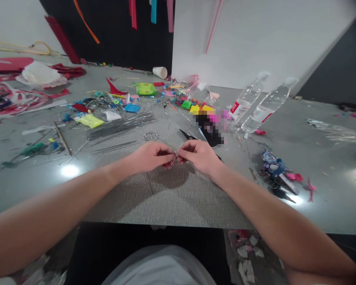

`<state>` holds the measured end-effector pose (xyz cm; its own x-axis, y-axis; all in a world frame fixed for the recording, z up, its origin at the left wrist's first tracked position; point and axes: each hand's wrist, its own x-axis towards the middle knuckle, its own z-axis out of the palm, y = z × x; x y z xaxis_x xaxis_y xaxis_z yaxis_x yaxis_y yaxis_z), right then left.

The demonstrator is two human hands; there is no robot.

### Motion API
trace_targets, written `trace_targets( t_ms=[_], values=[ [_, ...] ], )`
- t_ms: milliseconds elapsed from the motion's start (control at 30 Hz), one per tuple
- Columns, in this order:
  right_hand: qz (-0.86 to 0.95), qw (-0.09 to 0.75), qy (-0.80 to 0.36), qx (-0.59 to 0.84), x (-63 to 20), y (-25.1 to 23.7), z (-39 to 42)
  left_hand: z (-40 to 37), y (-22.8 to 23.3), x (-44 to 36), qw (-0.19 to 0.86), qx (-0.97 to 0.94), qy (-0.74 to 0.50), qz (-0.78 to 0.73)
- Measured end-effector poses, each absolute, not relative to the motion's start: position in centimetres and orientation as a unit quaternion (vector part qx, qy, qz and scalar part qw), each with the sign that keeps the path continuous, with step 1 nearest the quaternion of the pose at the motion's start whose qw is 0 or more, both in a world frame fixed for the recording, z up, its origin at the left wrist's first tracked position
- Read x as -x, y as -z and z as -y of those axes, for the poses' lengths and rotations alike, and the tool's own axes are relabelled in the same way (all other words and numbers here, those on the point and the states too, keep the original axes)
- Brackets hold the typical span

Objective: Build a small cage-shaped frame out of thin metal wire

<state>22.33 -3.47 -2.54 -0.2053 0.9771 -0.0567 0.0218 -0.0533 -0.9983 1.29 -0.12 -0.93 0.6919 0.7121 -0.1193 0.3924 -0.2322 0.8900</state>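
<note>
Left hand [150, 156] and right hand [199, 156] are pinching a thin silvery wire piece [174, 159] between meeting fingertips, just above the grey textured surface [172, 198]. Risk, as judged: the wire is slipping or springing free under a light grip. Just beyond the right hand, black pliers [187, 135] are lying; farther left, a bundle of grey wire rods [120, 125]; farther right, two clear plastic bottles [256, 103].

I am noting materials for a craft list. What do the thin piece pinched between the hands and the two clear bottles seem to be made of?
The thin silvery strand between the left hand and right hand looks like metal wire: fine, straight, faintly shiny. The two clear bottles lying on the table look like thin glossy plastic: see-through with highlights.
</note>
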Motion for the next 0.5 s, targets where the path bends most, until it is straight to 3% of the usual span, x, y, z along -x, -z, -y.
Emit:
trace_targets(
  t_ms=[500],
  values=[
    [0.51, 0.437, -0.567, 0.476, -21.98, 3.09, 3.23, 0.38, 0.79, -1.57, 0.548, -0.725, -0.164, -0.382]
  ],
)
